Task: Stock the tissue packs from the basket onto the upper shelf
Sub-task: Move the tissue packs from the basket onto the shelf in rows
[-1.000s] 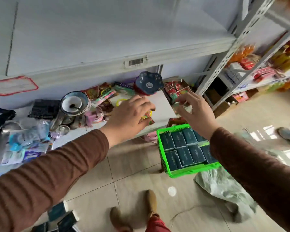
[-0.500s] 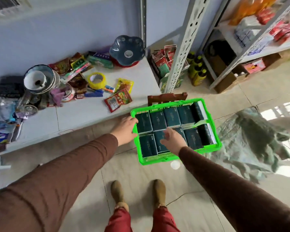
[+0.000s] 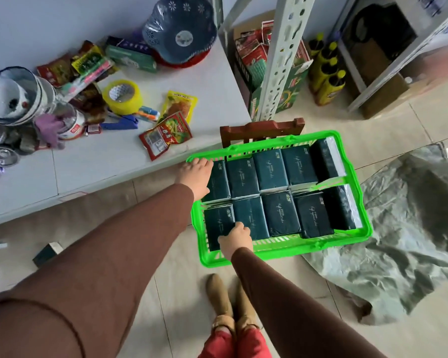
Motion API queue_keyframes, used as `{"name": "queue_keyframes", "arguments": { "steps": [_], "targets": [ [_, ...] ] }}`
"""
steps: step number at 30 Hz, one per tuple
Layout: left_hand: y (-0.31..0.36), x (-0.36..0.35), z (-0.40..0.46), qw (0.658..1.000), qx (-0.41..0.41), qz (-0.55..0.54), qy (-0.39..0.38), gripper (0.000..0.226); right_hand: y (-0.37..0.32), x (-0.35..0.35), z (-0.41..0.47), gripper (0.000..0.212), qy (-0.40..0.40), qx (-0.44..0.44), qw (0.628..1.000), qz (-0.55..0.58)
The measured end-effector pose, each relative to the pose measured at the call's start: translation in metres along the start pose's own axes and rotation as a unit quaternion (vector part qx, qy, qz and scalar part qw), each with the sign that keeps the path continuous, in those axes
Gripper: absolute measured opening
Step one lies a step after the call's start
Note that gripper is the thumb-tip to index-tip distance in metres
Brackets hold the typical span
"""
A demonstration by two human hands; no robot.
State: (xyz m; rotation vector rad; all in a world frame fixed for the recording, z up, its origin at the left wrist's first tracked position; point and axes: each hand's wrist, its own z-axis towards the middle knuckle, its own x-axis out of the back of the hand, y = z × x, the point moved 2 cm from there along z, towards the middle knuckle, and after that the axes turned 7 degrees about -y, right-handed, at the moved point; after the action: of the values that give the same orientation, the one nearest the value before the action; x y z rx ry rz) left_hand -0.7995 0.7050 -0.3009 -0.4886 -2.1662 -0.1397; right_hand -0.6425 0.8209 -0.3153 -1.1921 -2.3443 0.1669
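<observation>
Filling green slatted basket (image 3: pixel 277 250): rectangular tissue packs (image 3: pixel 282 214).

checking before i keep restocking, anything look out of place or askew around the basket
One dark tissue pack lies on the floor tiles left of the left arm, well away from the green basket. In the basket, the packs at the right end stand tilted on edge, while the others lie flat. Nothing looks spilled or damaged.

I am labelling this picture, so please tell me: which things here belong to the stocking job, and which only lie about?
Belongs to the job:
- green basket
- dark tissue packs in it
- left hand, on the far-left pack
- right hand, on the near-left pack

Only lying about:
- yellow tape roll
- snack packets
- blue bowl
- grey sheet on the floor
</observation>
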Motion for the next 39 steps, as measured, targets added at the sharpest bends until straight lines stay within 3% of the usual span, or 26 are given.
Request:
{"name": "queue_keyframes", "arguments": {
  "steps": [5, 10, 15, 19, 22, 26, 30, 33, 36, 39],
  "targets": [
    [0.006, -0.021, 0.019, 0.999, 0.023, 0.048, 0.001, 0.117, -0.001, -0.009, 0.017, 0.046, 0.016, -0.013, 1.0, -0.009],
    [0.015, -0.028, 0.027, 0.997, 0.008, 0.074, -0.015, 0.126, -0.001, -0.013, 0.03, 0.049, 0.003, -0.045, 0.999, -0.014],
    [0.009, -0.018, 0.038, 0.999, -0.007, -0.003, -0.038, 0.105, 0.007, -0.004, 0.04, 0.068, -0.029, -0.052, 0.998, -0.031],
    [0.0, -0.005, 0.033, 0.993, -0.014, -0.102, -0.055, 0.073, 0.016, 0.01, 0.029, 0.061, -0.015, -0.036, 0.999, -0.009],
    [-0.012, 0.012, 0.004, 0.985, 0.004, -0.169, -0.022, 0.064, 0.015, 0.029, 0.005, 0.048, 0.014, 0.042, 0.997, 0.058],
    [-0.056, 0.046, -0.065, 0.955, 0.068, -0.287, 0.024, 0.06, -0.019, 0.086, -0.047, 0.036, -0.028, 0.181, 0.978, 0.099],
    [-0.118, 0.079, -0.167, 0.899, 0.116, -0.414, 0.086, 0.063, -0.096, 0.139, -0.119, 0.035, -0.062, 0.308, 0.949, 0.021],
    [-0.162, 0.104, -0.257, 0.824, 0.127, -0.534, 0.139, 0.079, -0.171, 0.156, -0.182, 0.047, -0.084, 0.392, 0.913, -0.077],
    [-0.205, 0.133, -0.344, 0.801, 0.141, -0.54, 0.216, 0.076, -0.25, 0.154, -0.254, 0.06, -0.087, 0.472, 0.864, -0.155],
    [-0.249, 0.153, -0.43, 0.772, 0.157, -0.545, 0.288, 0.071, -0.322, 0.131, -0.33, 0.059, -0.099, 0.541, 0.81, -0.204]
  ]
}}
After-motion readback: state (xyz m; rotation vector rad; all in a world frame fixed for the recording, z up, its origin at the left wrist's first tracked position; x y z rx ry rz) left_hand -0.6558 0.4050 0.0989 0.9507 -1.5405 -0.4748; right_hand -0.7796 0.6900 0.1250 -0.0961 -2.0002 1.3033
